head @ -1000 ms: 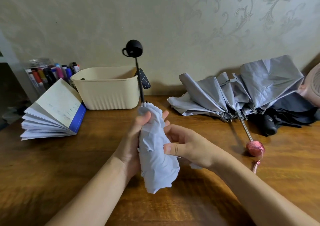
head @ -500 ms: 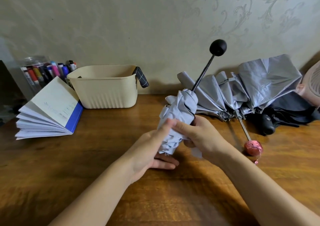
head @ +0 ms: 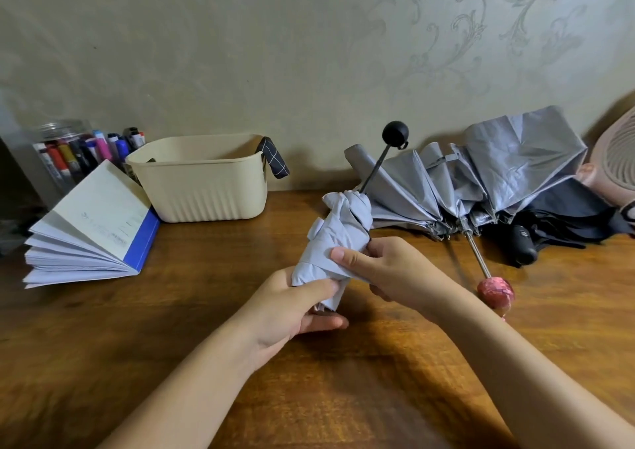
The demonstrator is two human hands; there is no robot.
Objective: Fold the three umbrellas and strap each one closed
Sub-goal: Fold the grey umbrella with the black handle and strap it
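I see a pale blue-grey umbrella (head: pixel 338 239) with a black ball handle (head: pixel 395 133), a silver umbrella (head: pixel 515 160) with a pink knob (head: pixel 495 288), and a black umbrella (head: pixel 563 218). The basket (head: pixel 202 191) is cream, its strap (head: pixel 273 158) dark with white checks. The table (head: pixel 120 328) is brown woodgrain and the wallpaper (head: pixel 240 53) beige with scrollwork.

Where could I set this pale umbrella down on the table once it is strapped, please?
Bare tabletop lies in front of the beige basket, between the open book and the left hand. The back right is crowded with the silver umbrella, black umbrella and pink fan.
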